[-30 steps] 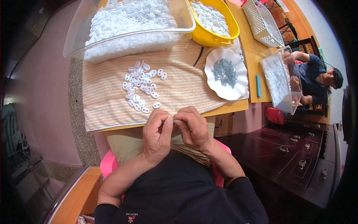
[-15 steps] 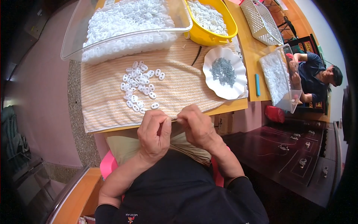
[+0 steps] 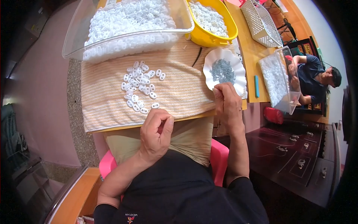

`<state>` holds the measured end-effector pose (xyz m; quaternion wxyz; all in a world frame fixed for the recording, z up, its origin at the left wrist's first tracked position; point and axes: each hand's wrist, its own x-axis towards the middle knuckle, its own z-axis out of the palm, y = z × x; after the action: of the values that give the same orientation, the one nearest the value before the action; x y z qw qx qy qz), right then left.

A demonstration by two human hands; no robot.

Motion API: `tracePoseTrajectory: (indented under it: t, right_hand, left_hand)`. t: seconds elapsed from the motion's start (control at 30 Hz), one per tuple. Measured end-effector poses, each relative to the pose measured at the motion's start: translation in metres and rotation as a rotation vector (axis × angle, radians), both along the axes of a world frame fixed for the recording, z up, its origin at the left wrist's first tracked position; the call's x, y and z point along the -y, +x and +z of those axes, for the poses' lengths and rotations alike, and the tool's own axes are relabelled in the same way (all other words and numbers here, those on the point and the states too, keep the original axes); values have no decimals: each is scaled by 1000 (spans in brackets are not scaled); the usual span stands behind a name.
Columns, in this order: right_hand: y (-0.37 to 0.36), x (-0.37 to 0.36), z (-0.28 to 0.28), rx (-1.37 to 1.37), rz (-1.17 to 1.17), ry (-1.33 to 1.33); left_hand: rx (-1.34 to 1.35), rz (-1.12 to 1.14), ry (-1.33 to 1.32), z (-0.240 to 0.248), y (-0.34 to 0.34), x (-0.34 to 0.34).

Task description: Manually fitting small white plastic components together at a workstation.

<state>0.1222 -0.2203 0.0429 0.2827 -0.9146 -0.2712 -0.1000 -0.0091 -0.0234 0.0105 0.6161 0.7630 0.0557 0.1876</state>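
My left hand (image 3: 156, 128) is closed in a pinch at the towel's near edge; whatever its fingertips hold is too small to make out. Just beyond it lies a loose pile of small white oval plastic pieces (image 3: 140, 80), each with two holes. My right hand (image 3: 228, 102) is over the near rim of a white scalloped plate (image 3: 209, 67), its fingers bent and drawn together. Any object between those fingers is hidden. On the plate is a heap of small grey metal pieces (image 3: 222, 70), too fine to name.
A striped towel (image 3: 100, 93) covers the table. At the back stand a clear bin (image 3: 71, 44) of white pieces and a yellow tub (image 3: 232, 28). A black strip (image 3: 197, 56) lies near the plate. Rightward are a blue bar (image 3: 256, 86), a white basket (image 3: 261, 22) and a co-worker (image 3: 313, 76) by another clear bin.
My right hand has moved away from the left, rightward and forward to the plate. My left hand remains pinched in nearly the same place.
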Motion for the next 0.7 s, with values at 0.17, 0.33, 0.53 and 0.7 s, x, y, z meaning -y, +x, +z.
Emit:
tracePoseTrajectory:
  t: [0.17, 0.33, 0.53, 0.7]
  right_hand:
    - [5, -16, 2, 86, 132, -109]
    - [11, -35, 1, 187, 198, -145]
    - [-25, -45, -2, -483, 449, 466]
    - [-40, -54, -13, -525, 512, 541]
  left_hand:
    - [-48, -20, -68, 1, 0, 0]
    - [-38, -49, -52, 6, 0, -2]
    - [-163, -98, -301, 1, -3, -4]
    - [-213, -126, -455, 2, -2, -4]
